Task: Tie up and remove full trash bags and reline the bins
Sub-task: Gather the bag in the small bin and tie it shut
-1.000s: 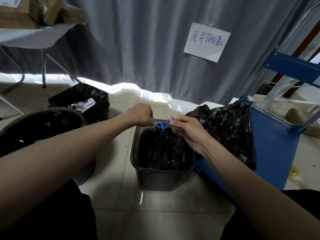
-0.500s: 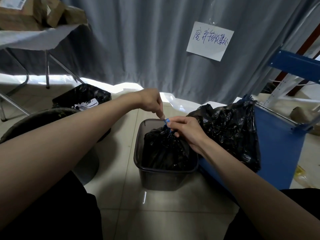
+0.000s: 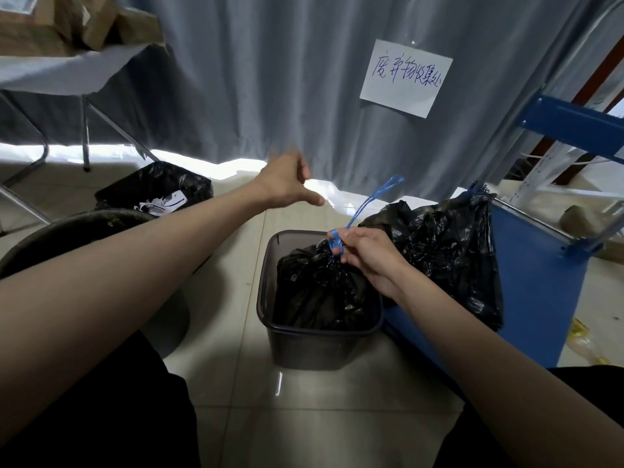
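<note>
On the shiny tiled floor (image 3: 304,417) stands a small square bin (image 3: 317,346) of dark, see-through plastic with rounded corners. Inside it sits a black trash bag (image 3: 320,292), thin and crinkly, its top bunched into a tight neck. A bright blue drawstring (image 3: 368,204) wraps round that neck and one flat, ribbon-like end sticks up and away. The right hand (image 3: 368,255) reaches in from the right with the wrist bent, and its fingers are curled, pinching the blue string at the neck of the bag. The left hand (image 3: 287,184) is stretched out above the floor, well apart from the bag; its fingers are loose and spread and it holds nothing. Just beside the bin on the right, another full black bag (image 3: 449,251), lumpy and glossy, leans on a blue metal cart (image 3: 537,282). To the left are two more bins with black liners (image 3: 152,187). Behind hangs a grey, folded curtain (image 3: 270,79) with a white paper sign (image 3: 405,77).
</note>
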`<state>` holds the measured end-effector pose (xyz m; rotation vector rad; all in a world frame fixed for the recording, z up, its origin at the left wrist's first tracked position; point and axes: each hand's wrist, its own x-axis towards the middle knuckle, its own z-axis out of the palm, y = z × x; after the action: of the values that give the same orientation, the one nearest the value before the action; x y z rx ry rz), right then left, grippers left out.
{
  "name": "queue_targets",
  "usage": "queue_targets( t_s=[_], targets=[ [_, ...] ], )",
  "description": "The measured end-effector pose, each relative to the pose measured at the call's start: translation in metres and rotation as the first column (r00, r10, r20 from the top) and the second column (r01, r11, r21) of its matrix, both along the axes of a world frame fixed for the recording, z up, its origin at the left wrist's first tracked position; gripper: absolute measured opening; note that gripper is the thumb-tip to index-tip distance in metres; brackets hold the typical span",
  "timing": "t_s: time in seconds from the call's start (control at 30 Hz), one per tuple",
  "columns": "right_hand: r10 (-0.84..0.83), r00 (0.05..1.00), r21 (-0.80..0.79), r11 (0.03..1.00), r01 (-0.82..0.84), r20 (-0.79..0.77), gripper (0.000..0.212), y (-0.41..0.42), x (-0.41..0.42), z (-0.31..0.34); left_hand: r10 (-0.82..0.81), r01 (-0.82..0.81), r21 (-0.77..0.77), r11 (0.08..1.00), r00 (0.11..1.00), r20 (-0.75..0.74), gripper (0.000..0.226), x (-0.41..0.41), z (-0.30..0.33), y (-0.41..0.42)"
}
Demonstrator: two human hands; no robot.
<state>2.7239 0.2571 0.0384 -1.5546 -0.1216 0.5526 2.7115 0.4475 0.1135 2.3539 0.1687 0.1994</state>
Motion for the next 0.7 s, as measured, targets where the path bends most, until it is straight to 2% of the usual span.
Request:
queue_targets(
  t_s=[0.1,0.2,0.3,0.4,0.6,0.7],
  targets=[
    [0.003,1.000,0.032,0.999,-0.002,-0.028,0.026,0.003,-0.001,0.002,-0.237,0.238,0.017,0.971,0.970,-0.056,0.026,-0.004,-0.012,-0.012],
    [0.006,0.999,0.031,1.000,-0.005,-0.032,0.023,0.005,-0.003,0.003,-0.360,0.369,0.123,0.921,0.928,-0.096,0.018,-0.004,-0.022,-0.024],
    [0.040,0.999,-0.003,0.999,-0.040,-0.028,0.018,0.005,-0.005,0.002,-0.375,0.382,0.284,0.880,0.924,-0.079,0.018,-0.006,-0.024,-0.028],
    [0.050,0.999,-0.009,0.999,-0.050,-0.009,0.018,0.003,-0.006,0.002,-0.394,0.400,0.379,0.834,0.914,-0.096,0.017,-0.008,-0.021,-0.028],
    [0.045,0.999,-0.008,0.999,-0.045,-0.003,0.013,0.002,-0.009,0.003,-0.413,0.419,0.484,0.768,0.902,-0.125,0.015,-0.010,-0.020,-0.028],
    [-0.024,0.999,0.072,0.997,0.027,-0.031,0.009,0.002,-0.009,0.003,-0.390,0.411,0.429,0.805,0.910,-0.140,0.020,-0.010,-0.024,-0.025]
  ],
)
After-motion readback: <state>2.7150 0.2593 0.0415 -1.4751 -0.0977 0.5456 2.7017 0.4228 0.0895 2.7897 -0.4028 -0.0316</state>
